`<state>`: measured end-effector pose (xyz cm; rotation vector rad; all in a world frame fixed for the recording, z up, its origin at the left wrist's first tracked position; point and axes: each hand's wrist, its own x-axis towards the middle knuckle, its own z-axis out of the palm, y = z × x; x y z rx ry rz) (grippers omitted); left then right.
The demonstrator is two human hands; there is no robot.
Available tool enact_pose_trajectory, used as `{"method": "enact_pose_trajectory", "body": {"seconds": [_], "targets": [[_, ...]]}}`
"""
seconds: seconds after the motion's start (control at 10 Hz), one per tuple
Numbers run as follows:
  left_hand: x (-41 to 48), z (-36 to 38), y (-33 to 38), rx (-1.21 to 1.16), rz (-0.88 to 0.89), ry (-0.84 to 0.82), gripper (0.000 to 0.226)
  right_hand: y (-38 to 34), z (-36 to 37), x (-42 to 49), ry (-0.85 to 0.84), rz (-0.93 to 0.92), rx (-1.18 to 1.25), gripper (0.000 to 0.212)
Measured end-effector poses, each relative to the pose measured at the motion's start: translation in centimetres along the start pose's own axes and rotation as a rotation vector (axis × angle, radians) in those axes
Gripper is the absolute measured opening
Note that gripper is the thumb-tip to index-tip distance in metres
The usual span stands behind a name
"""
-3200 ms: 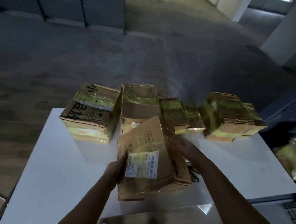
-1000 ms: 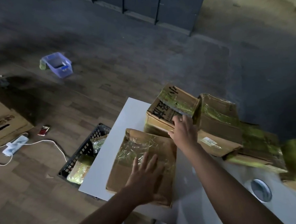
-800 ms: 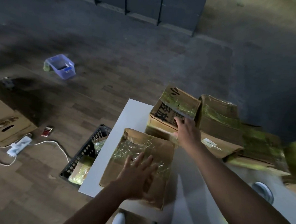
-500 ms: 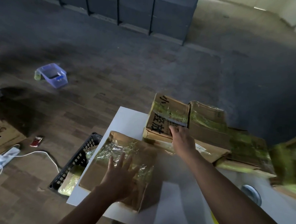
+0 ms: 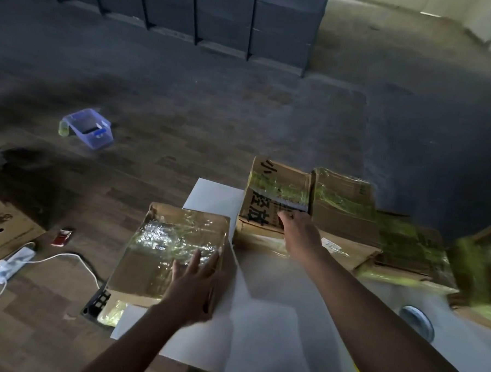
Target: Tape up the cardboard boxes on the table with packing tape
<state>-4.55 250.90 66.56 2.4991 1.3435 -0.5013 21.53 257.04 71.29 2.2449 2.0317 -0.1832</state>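
A flat taped cardboard box (image 5: 164,247) juts over the left edge of the white table (image 5: 209,198). My left hand (image 5: 193,285) lies on its near right corner with fingers straight. My right hand (image 5: 299,231) reaches to the box with black characters (image 5: 269,192) and touches its front face; its fingers are hidden behind the knuckles. Several more boxes wrapped in yellowish tape (image 5: 343,202) stand in a row to the right. A roll of tape (image 5: 416,321) lies on the table at the right.
Under the table's left edge stands a black crate (image 5: 98,306) with wrapped parcels. On the wooden floor lie a purple plastic tub (image 5: 89,128), a white power strip with cable (image 5: 10,263), a small red object (image 5: 62,236) and a large carton (image 5: 0,227). Dark cabinets (image 5: 219,16) line the far wall.
The flat box has slid left, past the table's edge, under my left hand. My right hand has stayed at the box with the black characters. The camera turned left from the earliest frame.
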Motion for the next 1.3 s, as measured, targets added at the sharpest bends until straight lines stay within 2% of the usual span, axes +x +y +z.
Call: {"method": "enact_pose_trajectory", "body": {"seconds": [0.2, 0.4, 0.5, 0.6, 0.9, 1.0, 1.1, 1.2, 1.3], "targets": [[3.7, -1.5, -1.7, -0.060, -0.002, 0.068, 0.115, -0.3, 0.0, -0.2, -0.019, 0.001, -0.027, 0.062], [8.0, -3.2, -3.3, -0.096, 0.034, 0.061, 0.130, -0.6, 0.3, -0.6, 0.004, 0.021, -0.008, 0.061], [9.8, -3.8, -4.6, -0.076, 0.052, 0.054, 0.123, -0.6, 0.5, -0.6, 0.029, 0.031, -0.013, 0.058], [11.4, -4.2, -5.4, -0.066, 0.071, 0.087, 0.104, -0.6, 0.6, -0.8, 0.034, 0.041, -0.016, 0.057], [14.9, -6.3, -5.5, -0.058, 0.105, 0.110, 0.107, -0.2, 0.4, -1.1, -0.013, 0.076, 0.071, 0.071], [14.6, -6.6, -5.3, -0.013, 0.111, 0.113, 0.102, 0.0, 0.2, -1.2, -0.040, 0.066, 0.121, 0.070], [13.7, -7.2, -5.1, 0.014, 0.126, 0.088, 0.109, 0.5, -0.3, -1.2, -0.130, 0.056, 0.177, 0.067], [12.5, -7.8, -4.5, -0.088, 0.163, 0.078, 0.105, 0.3, -1.8, -1.9, -0.133, 0.060, 0.282, 0.064], [11.5, -9.6, -4.1, -0.255, 0.204, 0.144, 0.072, -0.6, -3.4, -2.4, 0.029, 0.088, 0.498, 0.058]]}}
